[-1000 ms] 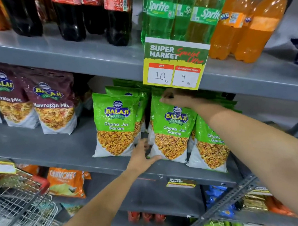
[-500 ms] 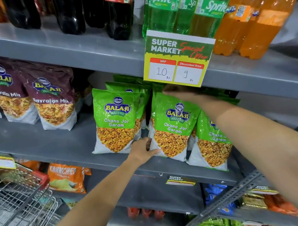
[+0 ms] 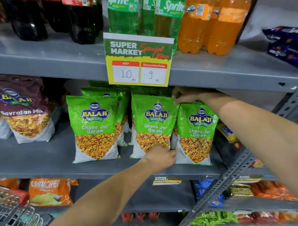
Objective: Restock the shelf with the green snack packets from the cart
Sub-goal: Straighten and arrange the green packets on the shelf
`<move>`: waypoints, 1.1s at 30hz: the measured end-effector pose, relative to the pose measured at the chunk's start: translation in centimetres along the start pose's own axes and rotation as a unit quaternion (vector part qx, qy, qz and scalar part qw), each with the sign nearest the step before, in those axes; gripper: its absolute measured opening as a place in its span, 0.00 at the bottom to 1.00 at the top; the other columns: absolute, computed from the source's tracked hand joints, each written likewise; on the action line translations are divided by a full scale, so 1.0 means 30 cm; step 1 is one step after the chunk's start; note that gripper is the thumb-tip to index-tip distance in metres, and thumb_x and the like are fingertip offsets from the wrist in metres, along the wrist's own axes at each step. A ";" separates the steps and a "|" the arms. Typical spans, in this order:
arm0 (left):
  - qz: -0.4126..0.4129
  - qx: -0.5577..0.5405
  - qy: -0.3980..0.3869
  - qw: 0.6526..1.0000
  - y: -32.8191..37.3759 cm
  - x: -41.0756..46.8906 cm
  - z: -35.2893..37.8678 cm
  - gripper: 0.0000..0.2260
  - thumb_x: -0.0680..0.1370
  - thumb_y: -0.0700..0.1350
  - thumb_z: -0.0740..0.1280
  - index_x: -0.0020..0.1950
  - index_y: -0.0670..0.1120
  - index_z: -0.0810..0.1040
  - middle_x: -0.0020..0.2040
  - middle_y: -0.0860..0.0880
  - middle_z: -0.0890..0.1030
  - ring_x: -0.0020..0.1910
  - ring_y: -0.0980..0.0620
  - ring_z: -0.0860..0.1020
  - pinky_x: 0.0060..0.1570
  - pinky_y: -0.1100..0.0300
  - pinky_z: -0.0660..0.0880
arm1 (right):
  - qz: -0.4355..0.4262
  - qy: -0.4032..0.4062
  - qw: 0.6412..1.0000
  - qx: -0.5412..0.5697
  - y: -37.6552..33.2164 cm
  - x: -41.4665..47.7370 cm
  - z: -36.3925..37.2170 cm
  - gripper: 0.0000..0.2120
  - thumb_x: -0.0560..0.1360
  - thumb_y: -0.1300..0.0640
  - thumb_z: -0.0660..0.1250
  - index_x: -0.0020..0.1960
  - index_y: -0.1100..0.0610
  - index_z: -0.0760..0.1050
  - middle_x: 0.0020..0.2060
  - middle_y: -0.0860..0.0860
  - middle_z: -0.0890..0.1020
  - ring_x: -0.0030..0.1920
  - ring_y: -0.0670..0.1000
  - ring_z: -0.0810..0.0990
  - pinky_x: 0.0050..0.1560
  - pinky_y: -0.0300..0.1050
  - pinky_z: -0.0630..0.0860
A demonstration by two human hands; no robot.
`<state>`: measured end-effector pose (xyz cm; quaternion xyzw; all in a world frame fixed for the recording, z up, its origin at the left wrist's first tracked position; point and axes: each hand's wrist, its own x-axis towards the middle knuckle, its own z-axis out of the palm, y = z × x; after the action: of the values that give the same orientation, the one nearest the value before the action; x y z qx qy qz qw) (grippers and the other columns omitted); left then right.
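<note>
Three green Balaji "Chana Jor Garam" packets stand in front on the grey middle shelf point(image 3: 40, 158): a left one point(image 3: 93, 126), a middle one point(image 3: 154, 123) and a right one point(image 3: 198, 132), with more green packets behind them. My left hand point(image 3: 162, 156) grips the middle packet's lower right corner, its fingers curled into the gap beside the right packet. My right hand point(image 3: 186, 96) pinches the same packet's top right corner, just under the upper shelf. The wire cart point(image 3: 10, 224) is at the lower left; I cannot make out its contents.
Maroon Navratan Mix packets point(image 3: 24, 113) stand left of the green ones. A yellow-green price card point(image 3: 140, 59) hangs over the packets from the upper shelf, which holds soda bottles. Orange snack packets point(image 3: 48, 192) lie below. A slotted metal upright point(image 3: 223, 184) runs diagonally at the right.
My left hand slid from the middle packet's lower left to its lower right corner. My right hand shifted right along the packet's top. The view moved closer to the shelf.
</note>
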<state>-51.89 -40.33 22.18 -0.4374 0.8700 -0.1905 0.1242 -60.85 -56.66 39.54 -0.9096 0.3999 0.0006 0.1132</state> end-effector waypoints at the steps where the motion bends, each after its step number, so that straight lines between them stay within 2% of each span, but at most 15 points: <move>1: 0.002 -0.007 -0.018 1.000 0.003 0.016 0.003 0.13 0.73 0.35 0.65 0.56 0.45 0.77 0.53 0.47 0.77 0.41 0.46 0.80 0.37 0.57 0.74 | 0.006 0.006 1.000 -0.007 0.002 -0.004 0.002 0.16 0.76 0.61 0.64 0.62 0.66 0.70 0.61 0.62 0.76 0.58 0.56 0.74 0.43 0.34 0.66; 2: -0.001 -0.016 -0.027 1.000 0.006 0.029 0.007 0.13 0.74 0.33 0.63 0.57 0.44 0.77 0.54 0.46 0.76 0.42 0.44 0.80 0.39 0.56 0.73 | 0.008 0.007 1.000 -0.004 0.013 -0.003 0.005 0.15 0.76 0.61 0.64 0.61 0.66 0.71 0.61 0.62 0.76 0.58 0.57 0.74 0.40 0.35 0.63; 5: -0.024 -0.036 -0.045 0.998 0.016 0.050 0.019 0.13 0.75 0.33 0.63 0.57 0.44 0.77 0.54 0.45 0.76 0.43 0.44 0.80 0.39 0.55 0.71 | 0.001 0.017 0.999 0.033 0.006 -0.008 0.013 0.15 0.77 0.61 0.63 0.61 0.66 0.71 0.61 0.62 0.76 0.60 0.59 0.74 0.43 0.34 0.63; 8: -0.026 -0.045 -0.055 0.997 0.018 0.055 0.025 0.14 0.74 0.32 0.64 0.57 0.44 0.77 0.53 0.46 0.76 0.43 0.44 0.80 0.37 0.55 0.70 | -0.009 0.010 0.998 0.058 0.014 -0.005 0.015 0.15 0.77 0.63 0.62 0.61 0.69 0.71 0.60 0.65 0.76 0.53 0.54 0.73 0.37 0.20 0.64; 11: -0.003 -0.032 -0.051 0.998 0.011 0.049 0.017 0.14 0.74 0.31 0.64 0.56 0.44 0.77 0.52 0.46 0.77 0.41 0.45 0.80 0.34 0.56 0.68 | -0.012 0.001 0.998 0.068 0.018 -0.015 0.010 0.14 0.77 0.64 0.62 0.60 0.70 0.71 0.59 0.66 0.76 0.50 0.49 0.69 0.35 0.17 0.64; 13: 0.026 0.000 -0.062 0.998 0.007 0.032 0.013 0.12 0.71 0.34 0.67 0.52 0.47 0.79 0.48 0.49 0.78 0.35 0.50 0.79 0.29 0.60 0.65 | -0.007 -0.001 0.997 0.077 0.016 -0.023 0.003 0.14 0.77 0.66 0.62 0.60 0.72 0.70 0.55 0.67 0.77 0.46 0.51 0.70 0.32 0.19 0.65; 15: 0.025 0.056 -0.076 0.995 0.004 0.018 0.012 0.10 0.64 0.42 0.73 0.42 0.54 0.80 0.38 0.56 0.79 0.26 0.57 0.75 0.25 0.63 0.59 | 0.000 -0.002 0.996 0.088 0.017 -0.029 -0.003 0.13 0.76 0.68 0.62 0.59 0.73 0.70 0.51 0.67 0.76 0.43 0.53 0.72 0.30 0.21 0.66; 16: 0.013 0.074 -0.075 0.994 -0.004 0.014 0.009 0.10 0.61 0.45 0.75 0.38 0.56 0.80 0.34 0.58 0.78 0.23 0.59 0.73 0.24 0.64 0.58 | 0.001 0.003 0.996 0.089 0.021 -0.031 -0.003 0.13 0.76 0.69 0.62 0.59 0.73 0.71 0.52 0.68 0.77 0.44 0.55 0.74 0.30 0.21 0.66; 19: 0.010 0.091 -0.049 0.995 -0.001 0.003 0.028 0.09 0.59 0.46 0.75 0.36 0.57 0.80 0.32 0.58 0.77 0.22 0.59 0.71 0.23 0.66 0.64 | -0.001 0.022 0.995 0.094 0.029 -0.033 0.005 0.11 0.76 0.68 0.62 0.57 0.71 0.72 0.55 0.68 0.78 0.49 0.55 0.74 0.35 0.22 0.67; 20: 0.015 0.094 -0.039 0.995 0.009 0.002 0.027 0.10 0.62 0.46 0.74 0.39 0.57 0.81 0.34 0.58 0.78 0.24 0.59 0.73 0.24 0.66 0.67 | 0.002 0.027 0.995 0.096 0.027 -0.033 0.007 0.11 0.76 0.67 0.62 0.57 0.70 0.72 0.55 0.67 0.78 0.50 0.57 0.75 0.39 0.25 0.69; 23: 0.021 0.020 -0.019 0.999 0.021 -0.029 0.029 0.17 0.71 0.40 0.69 0.58 0.51 0.77 0.51 0.54 0.79 0.39 0.53 0.79 0.39 0.59 0.77 | 0.003 0.049 0.994 0.095 0.018 -0.028 0.009 0.11 0.76 0.63 0.64 0.57 0.66 0.73 0.55 0.65 0.79 0.56 0.62 0.77 0.57 0.48 0.73; 24: 0.011 -0.009 0.003 1.000 0.016 -0.044 0.023 0.18 0.69 0.39 0.70 0.58 0.50 0.77 0.53 0.52 0.80 0.43 0.51 0.80 0.41 0.57 0.78 | -0.001 0.058 0.994 0.095 0.010 -0.027 0.007 0.11 0.76 0.62 0.65 0.57 0.66 0.73 0.55 0.64 0.79 0.57 0.62 0.77 0.59 0.51 0.72; 27: -0.020 -0.038 0.048 0.998 -0.021 -0.134 -0.002 0.15 0.64 0.43 0.73 0.50 0.52 0.81 0.54 0.52 0.82 0.48 0.52 0.80 0.43 0.59 0.78 | -0.026 0.092 0.992 0.078 -0.056 -0.017 0.021 0.11 0.76 0.57 0.65 0.55 0.62 0.74 0.54 0.60 0.80 0.56 0.59 0.77 0.59 0.48 0.71; 30: -0.131 -0.029 0.083 0.987 -0.090 -0.268 -0.008 0.17 0.66 0.47 0.71 0.55 0.55 0.79 0.62 0.51 0.78 0.59 0.51 0.77 0.56 0.53 0.74 | -0.045 0.096 0.993 0.051 -0.172 0.011 0.056 0.12 0.76 0.51 0.64 0.55 0.56 0.74 0.57 0.56 0.78 0.58 0.57 0.76 0.62 0.50 0.71; 33: -0.264 -0.040 0.099 0.958 -0.170 -0.425 0.005 0.26 0.66 0.50 0.72 0.64 0.53 0.74 0.69 0.47 0.73 0.67 0.46 0.71 0.65 0.42 0.67 | -0.063 0.111 0.991 0.029 -0.312 0.057 0.100 0.13 0.76 0.47 0.63 0.56 0.52 0.73 0.59 0.55 0.77 0.58 0.56 0.76 0.59 0.48 0.69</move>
<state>-40.72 -32.84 24.91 -0.6353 0.7383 -0.2238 -0.0351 -52.62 -51.16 38.37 -0.9238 0.3515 -0.1189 0.0942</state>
